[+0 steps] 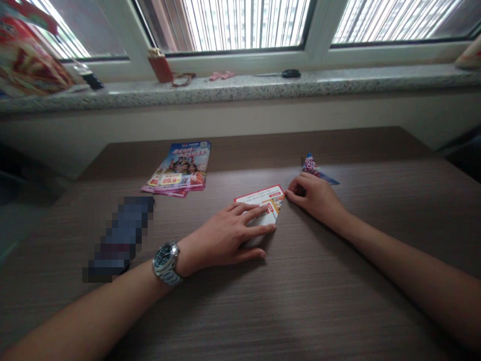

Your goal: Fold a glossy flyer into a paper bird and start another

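Note:
A white, red-edged printed paper (273,191) lies on the brown table (240,311), its right part folded over with an orange picture showing. My left hand (229,233), with a metal watch at the wrist, rests on the paper with its fingers spread. At the paper's right corner, my right hand (313,196) has its thumb and forefinger closed together, touching the tip. Just behind the right hand stands a folded blue and red paper piece (311,165), its lower part partly hidden by the hand.
A stack of colourful flyers (180,168) lies at the back left. A blurred-out dark phone-like object (122,235) is left of my left forearm. The stone windowsill (240,90) holds a red box (161,67) and a dark-handled tool (290,73).

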Demonstrator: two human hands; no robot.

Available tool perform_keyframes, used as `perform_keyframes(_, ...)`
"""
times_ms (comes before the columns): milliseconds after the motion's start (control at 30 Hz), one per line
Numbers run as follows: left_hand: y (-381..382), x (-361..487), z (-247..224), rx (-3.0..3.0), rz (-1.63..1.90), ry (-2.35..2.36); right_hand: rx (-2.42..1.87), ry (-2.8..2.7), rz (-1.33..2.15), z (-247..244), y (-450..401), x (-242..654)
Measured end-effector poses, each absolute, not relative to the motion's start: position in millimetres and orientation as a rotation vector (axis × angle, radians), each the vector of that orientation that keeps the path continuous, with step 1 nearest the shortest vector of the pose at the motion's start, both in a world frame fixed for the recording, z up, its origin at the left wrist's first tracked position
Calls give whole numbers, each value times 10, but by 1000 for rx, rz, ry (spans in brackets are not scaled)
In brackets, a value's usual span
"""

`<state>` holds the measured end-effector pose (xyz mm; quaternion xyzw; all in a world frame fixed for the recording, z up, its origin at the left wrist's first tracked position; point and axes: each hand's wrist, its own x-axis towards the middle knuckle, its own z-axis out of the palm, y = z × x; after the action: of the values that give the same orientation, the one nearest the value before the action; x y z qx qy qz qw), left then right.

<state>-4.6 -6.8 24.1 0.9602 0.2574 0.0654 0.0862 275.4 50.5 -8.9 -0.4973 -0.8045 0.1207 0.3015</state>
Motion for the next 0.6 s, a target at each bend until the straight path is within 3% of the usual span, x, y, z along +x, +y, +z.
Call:
perform_keyframes(367,-45,-56,222,2888,147,753,-1184,-2136,324,-81,425,2783)
perform_keyframes(600,-46,-55,220,2900,146,755,-839,-2358,266,-55,301,2743)
